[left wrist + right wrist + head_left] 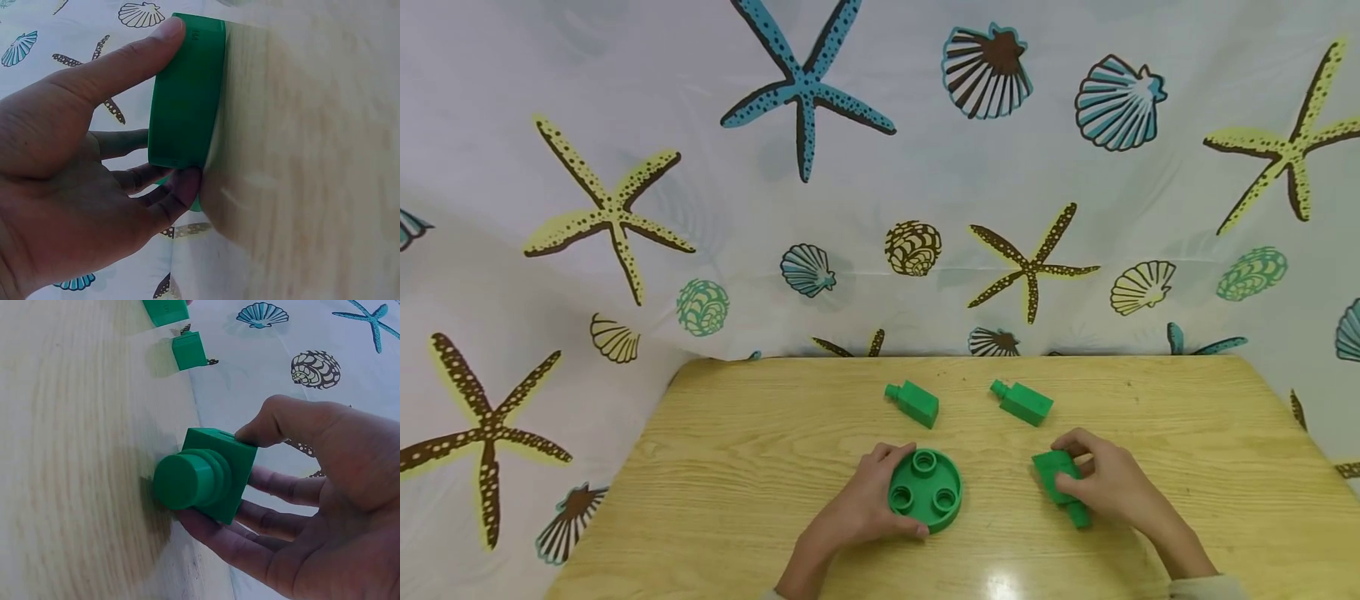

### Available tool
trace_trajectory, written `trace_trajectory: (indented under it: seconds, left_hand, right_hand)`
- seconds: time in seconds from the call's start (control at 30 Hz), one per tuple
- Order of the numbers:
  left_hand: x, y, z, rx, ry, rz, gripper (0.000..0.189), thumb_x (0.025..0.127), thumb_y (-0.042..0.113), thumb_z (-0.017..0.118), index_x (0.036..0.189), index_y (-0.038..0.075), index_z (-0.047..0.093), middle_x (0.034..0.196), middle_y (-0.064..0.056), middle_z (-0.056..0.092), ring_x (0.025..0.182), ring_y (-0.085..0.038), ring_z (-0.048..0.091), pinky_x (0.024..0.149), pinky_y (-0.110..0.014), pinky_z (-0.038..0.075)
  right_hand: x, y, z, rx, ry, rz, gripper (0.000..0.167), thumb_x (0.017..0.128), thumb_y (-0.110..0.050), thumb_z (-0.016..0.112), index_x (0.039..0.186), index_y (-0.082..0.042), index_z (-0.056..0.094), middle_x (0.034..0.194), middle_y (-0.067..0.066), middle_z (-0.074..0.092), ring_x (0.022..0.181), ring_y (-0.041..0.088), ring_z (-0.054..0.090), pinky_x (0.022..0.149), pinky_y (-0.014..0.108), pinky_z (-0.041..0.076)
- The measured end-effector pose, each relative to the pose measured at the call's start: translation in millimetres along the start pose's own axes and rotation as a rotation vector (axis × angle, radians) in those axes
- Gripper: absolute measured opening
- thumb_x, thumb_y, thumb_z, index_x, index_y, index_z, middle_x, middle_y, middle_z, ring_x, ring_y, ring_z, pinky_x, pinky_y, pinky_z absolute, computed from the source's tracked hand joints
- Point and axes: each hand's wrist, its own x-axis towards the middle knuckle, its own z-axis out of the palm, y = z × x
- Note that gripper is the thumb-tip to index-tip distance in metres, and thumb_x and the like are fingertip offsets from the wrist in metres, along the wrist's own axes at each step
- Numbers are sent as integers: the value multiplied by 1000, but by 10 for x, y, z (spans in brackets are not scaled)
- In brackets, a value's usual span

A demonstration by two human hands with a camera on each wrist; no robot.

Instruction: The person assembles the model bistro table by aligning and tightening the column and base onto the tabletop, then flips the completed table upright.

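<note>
On the wooden table lies a round green base (925,492) with a raised rim and three ring-shaped sockets facing up. My left hand (868,500) holds it from the left side, thumb at the near edge and fingers at the far edge; the left wrist view shows the base's side wall (187,94) between them. To the right, my right hand (1108,479) grips a green rectangular block with a round peg (1056,477). In the right wrist view that peg (178,481) points toward the camera, with thumb and fingers on the block's sides.
Two more green pegged blocks lie farther back, one behind the round base (919,404) and another to its right (1028,403). Behind the table (760,417) hangs a white cloth (865,308) printed with starfish and shells.
</note>
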Motion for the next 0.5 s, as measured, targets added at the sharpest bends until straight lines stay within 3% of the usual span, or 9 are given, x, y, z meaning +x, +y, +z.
trace_trajectory:
  seconds: [0.13, 0.33, 0.5]
  left_hand:
    - [6, -7, 12, 0, -1, -4, 107, 72, 39, 95, 156, 3, 39, 140, -19, 45, 126, -35, 45, 101, -58, 46]
    - [8, -30, 54, 1, 20, 13, 107, 74, 42, 93, 156, 0, 39, 137, -17, 46, 122, -32, 45, 100, -56, 46]
    - [8, -36, 62, -13, 27, 16, 107, 74, 41, 94, 155, -1, 39, 139, -17, 48, 125, -33, 47, 103, -56, 45]
  right_hand:
    - [26, 2, -24, 103, -12, -35, 37, 91, -8, 70, 127, -4, 62, 123, 15, 62, 99, 27, 67, 75, 35, 58]
    - [59, -36, -67, 217, -50, -122, 34, 97, -9, 67, 128, 2, 57, 132, 19, 56, 123, 38, 55, 96, 46, 54]
    - [60, -40, -89, 452, -235, -65, 40, 107, -18, 59, 140, 2, 49, 139, 28, 56, 124, 44, 57, 92, 46, 56]
